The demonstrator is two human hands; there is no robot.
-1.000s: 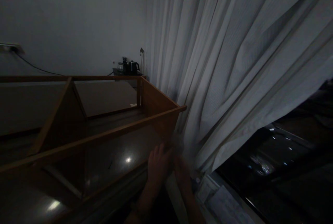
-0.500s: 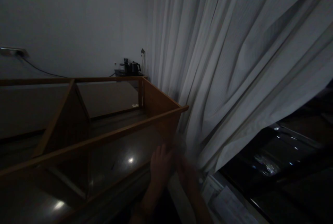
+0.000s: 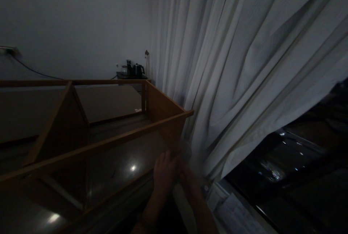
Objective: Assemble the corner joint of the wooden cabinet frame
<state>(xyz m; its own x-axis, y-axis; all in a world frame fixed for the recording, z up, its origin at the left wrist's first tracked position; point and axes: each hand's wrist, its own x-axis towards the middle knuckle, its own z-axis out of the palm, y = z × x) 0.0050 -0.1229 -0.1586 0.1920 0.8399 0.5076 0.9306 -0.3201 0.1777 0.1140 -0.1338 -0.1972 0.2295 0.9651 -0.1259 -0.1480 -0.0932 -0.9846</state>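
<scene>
The room is very dark. My left hand and my right hand are close together low in the middle, by the bottom right corner of a wooden shelf unit. Between and above them is a dim, blurred thing that I cannot make out. The left hand's fingers point up and lie together against it. The right hand's fingers are too dark to read. A pale curtain hangs just right of the hands.
The shelf unit stands on a dark glossy top with light glints. A kettle set stands far back by the wall. Papers lie low right, beside a dark shiny surface.
The hands stay at the same corner of the shelf unit. The view has swayed slightly right and then back left.
</scene>
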